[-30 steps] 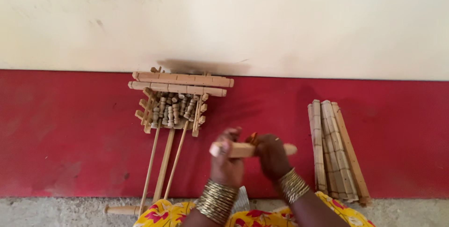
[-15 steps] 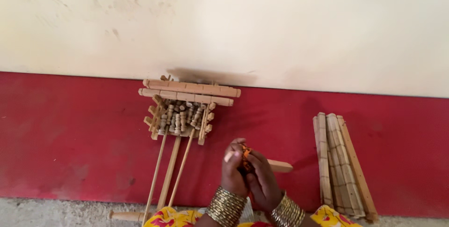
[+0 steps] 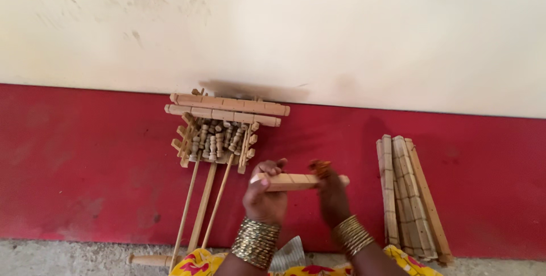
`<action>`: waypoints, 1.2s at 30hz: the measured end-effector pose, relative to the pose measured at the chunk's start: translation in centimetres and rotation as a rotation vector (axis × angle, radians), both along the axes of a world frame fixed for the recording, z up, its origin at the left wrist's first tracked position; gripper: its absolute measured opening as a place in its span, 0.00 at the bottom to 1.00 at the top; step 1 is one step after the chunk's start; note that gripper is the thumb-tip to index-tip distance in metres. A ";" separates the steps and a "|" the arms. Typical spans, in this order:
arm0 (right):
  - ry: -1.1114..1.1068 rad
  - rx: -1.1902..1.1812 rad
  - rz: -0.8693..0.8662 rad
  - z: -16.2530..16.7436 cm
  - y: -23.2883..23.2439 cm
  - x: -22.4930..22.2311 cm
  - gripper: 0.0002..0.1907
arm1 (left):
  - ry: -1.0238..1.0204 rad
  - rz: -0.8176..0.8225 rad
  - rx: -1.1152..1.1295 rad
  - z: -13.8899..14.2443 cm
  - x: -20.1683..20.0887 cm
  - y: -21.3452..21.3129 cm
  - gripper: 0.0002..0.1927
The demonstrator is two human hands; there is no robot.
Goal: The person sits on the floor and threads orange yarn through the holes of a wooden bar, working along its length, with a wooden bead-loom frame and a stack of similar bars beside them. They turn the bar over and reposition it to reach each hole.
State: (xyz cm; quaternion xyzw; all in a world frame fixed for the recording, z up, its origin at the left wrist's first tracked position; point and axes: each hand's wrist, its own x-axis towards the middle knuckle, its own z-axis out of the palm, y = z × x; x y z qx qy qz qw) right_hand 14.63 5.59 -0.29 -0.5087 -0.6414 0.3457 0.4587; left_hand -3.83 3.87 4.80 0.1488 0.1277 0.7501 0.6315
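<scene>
Wooden bar [image 3: 296, 182] held level in front of the red wall band [image 3: 85, 162], gripped at both ends. Left hand [image 3: 266, 193] curled shut around its left end; right hand [image 3: 330, 193] closed on the right end. Wooden frame assembly [image 3: 222, 131] leans on wall up-left, thin sticks [image 3: 202, 207] below it. Slat stack [image 3: 409, 196] right, apart.

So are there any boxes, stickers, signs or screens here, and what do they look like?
None: no packages, labels, signs or screens show.
Only wooden things are in view: a short wooden bar held by the left hand and the right hand.
A pile of small pegs and sticks lies against the red wall band.
A stack of flat slats leans at the right.
</scene>
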 end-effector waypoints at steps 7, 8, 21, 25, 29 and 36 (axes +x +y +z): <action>-0.503 0.490 0.104 3.6 -3.9 -2.8 0.19 | 0.032 0.094 -0.075 -0.1 1.0 -1.0 0.14; -0.566 0.408 0.098 3.7 -2.9 -2.1 0.15 | 0.011 0.127 -0.050 0.2 0.3 -0.6 0.14; -0.602 0.278 -0.072 3.9 -0.1 0.9 0.13 | 0.045 0.254 -0.172 2.4 -2.0 0.2 0.26; -0.573 0.587 0.014 5.9 -1.8 -1.5 0.20 | 0.245 -0.104 -0.265 1.2 3.4 -1.2 0.28; -0.518 0.203 0.153 7.1 -2.7 -2.1 0.19 | 0.219 -0.056 -0.264 0.2 2.9 -0.7 0.26; -0.326 -0.367 0.384 4.1 -2.4 -0.2 0.34 | 0.466 0.168 -0.341 -0.7 0.2 1.3 0.33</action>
